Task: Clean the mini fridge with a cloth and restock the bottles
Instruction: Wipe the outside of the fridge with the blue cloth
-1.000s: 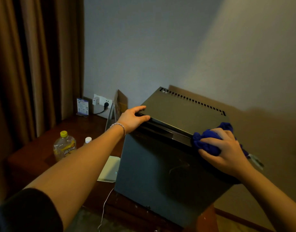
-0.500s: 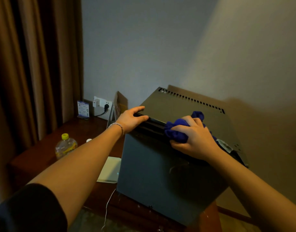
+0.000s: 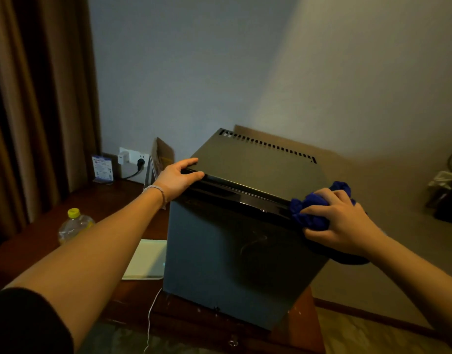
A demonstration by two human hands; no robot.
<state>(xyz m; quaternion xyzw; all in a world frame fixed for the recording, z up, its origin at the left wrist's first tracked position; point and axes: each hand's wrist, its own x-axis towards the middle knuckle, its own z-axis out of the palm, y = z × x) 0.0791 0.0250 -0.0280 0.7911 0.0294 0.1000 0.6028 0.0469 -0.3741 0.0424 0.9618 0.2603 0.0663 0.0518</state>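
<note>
A dark mini fridge (image 3: 214, 251) stands on a wooden table with its door closed. My left hand (image 3: 177, 178) holds the top front left corner of the fridge, thumb along the door's upper edge and fingers on the top. My right hand (image 3: 340, 222) grips a bunched blue cloth (image 3: 310, 213) and presses it on the door's top edge at the right corner. A clear bottle with a yellow cap (image 3: 73, 224) stands on the table to the left, partly hidden by my left arm.
The wooden table (image 3: 105, 198) carries a white tray (image 3: 148, 259) beside the fridge, a small blue card (image 3: 102, 169) and a wall socket with plugs (image 3: 133, 159) at the back. Brown curtains (image 3: 36, 111) hang at left. A white cable (image 3: 152, 315) dangles off the table front.
My right hand slid the cloth left along the door's top edge, then back to the right corner. My left hand stayed on the left corner.
</note>
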